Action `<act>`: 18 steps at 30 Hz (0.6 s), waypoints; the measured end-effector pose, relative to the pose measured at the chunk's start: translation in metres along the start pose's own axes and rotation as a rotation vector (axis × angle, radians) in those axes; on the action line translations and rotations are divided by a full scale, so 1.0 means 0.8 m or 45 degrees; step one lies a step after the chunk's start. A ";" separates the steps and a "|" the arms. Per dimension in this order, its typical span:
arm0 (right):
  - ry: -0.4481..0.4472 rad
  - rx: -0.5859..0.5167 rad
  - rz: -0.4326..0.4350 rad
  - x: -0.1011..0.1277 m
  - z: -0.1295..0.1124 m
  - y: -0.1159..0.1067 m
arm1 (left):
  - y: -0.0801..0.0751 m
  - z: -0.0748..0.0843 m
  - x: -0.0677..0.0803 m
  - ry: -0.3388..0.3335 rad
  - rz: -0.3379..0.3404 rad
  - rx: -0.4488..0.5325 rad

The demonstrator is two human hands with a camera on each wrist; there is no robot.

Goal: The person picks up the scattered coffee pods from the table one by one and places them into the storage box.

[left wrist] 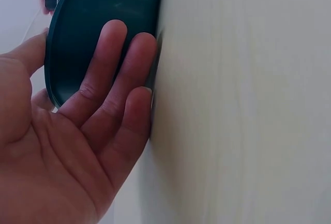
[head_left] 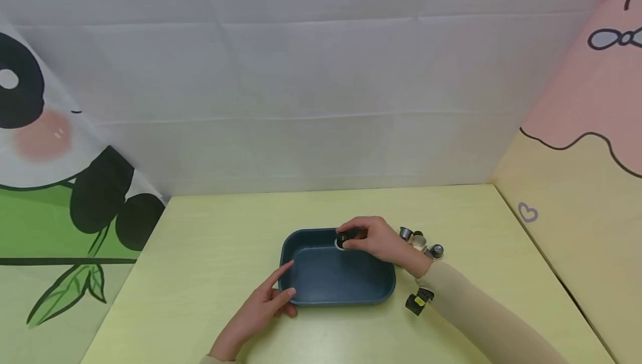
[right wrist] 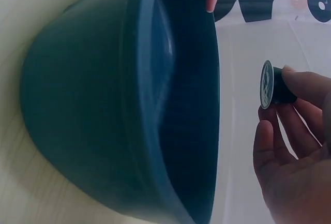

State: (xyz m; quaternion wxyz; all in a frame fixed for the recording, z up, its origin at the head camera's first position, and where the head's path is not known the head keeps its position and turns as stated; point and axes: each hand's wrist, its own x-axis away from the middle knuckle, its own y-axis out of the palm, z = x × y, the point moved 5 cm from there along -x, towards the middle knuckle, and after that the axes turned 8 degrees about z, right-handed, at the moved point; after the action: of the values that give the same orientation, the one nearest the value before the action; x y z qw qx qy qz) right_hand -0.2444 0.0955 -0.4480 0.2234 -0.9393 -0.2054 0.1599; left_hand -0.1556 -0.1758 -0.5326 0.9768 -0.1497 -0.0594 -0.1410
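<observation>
My right hand (head_left: 378, 238) pinches a dark coffee capsule (right wrist: 282, 86) between thumb and fingers, its round foil lid facing sideways in the right wrist view. In the head view this hand is over the back right part of a dark blue-green tray (head_left: 341, 301). The left hand (head_left: 261, 305) is at the tray's front left corner. Its index finger and thumb reach over the rim, while the other fingers (left wrist: 137, 63), fairly straight, lie against the outer wall in the left wrist view.
Several more capsules (head_left: 418, 241) lie on the pale yellow table (head_left: 225, 230) right of the tray, partly behind the right wrist. A small black device (head_left: 418, 301) with a yellow patch sits by that wrist. A white cloth (head_left: 311, 74) hangs behind; printed panels flank the table.
</observation>
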 end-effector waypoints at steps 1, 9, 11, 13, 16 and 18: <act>0.001 -0.001 -0.015 -0.002 0.000 0.003 | 0.000 0.000 0.000 -0.004 0.002 0.000; -0.002 -0.002 -0.084 -0.018 0.000 0.022 | 0.002 -0.005 -0.002 -0.032 0.011 0.005; -0.006 0.006 -0.090 -0.023 0.001 0.026 | 0.001 -0.005 -0.002 -0.033 0.016 0.003; -0.008 0.014 -0.096 -0.027 0.001 0.028 | 0.001 -0.005 -0.001 -0.032 0.020 0.003; -0.006 0.005 -0.107 -0.035 0.001 0.032 | 0.001 -0.004 -0.001 -0.020 0.022 0.002; -0.015 -0.008 -0.118 -0.040 0.001 0.035 | 0.001 -0.004 -0.001 -0.020 0.023 0.005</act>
State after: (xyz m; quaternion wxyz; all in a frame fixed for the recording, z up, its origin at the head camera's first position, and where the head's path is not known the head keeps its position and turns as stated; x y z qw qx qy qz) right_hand -0.2637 0.0579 -0.4555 0.2264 -0.9285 -0.2505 0.1543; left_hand -0.1556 -0.1761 -0.5359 0.9778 -0.1496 -0.0661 -0.1310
